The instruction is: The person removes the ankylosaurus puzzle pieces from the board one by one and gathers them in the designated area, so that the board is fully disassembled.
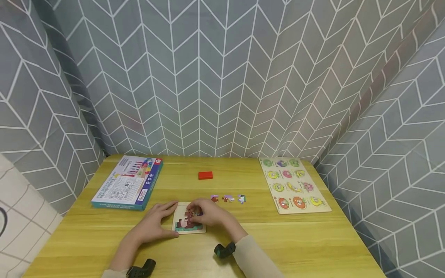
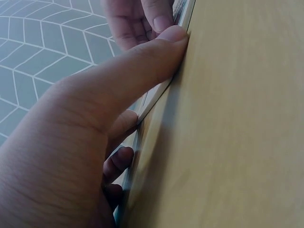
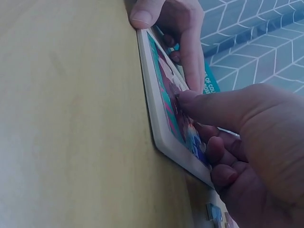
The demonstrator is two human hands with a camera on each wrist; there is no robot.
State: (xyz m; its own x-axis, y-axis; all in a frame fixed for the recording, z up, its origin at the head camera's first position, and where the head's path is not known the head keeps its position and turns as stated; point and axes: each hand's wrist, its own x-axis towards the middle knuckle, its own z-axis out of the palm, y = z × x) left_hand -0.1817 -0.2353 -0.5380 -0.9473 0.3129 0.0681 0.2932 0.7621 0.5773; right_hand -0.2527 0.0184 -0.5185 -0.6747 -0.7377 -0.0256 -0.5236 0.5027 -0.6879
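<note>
A small wooden jigsaw board (image 1: 179,211) with a brown, pink and teal picture lies flat near the table's front middle. My left hand (image 1: 154,224) holds its left side, the thumb at the near corner and the index finger toward the far edge. Over the picture, my right hand (image 1: 211,213) pinches a jigsaw piece with thumb and fingers, low against the board; the fingers hide most of that piece. In the right wrist view the thumb (image 3: 209,107) comes down on the picture, and the other fingers curl by the board's rim (image 3: 178,159).
Just beyond the board lie 3 loose jigsaw pieces (image 1: 227,199). Farther back is a red block (image 1: 205,175). A flat box (image 1: 121,183) lies at the back left, and a wooden fruit puzzle board (image 1: 271,185) at the right. A patterned curtain (image 1: 208,96) hangs behind the table.
</note>
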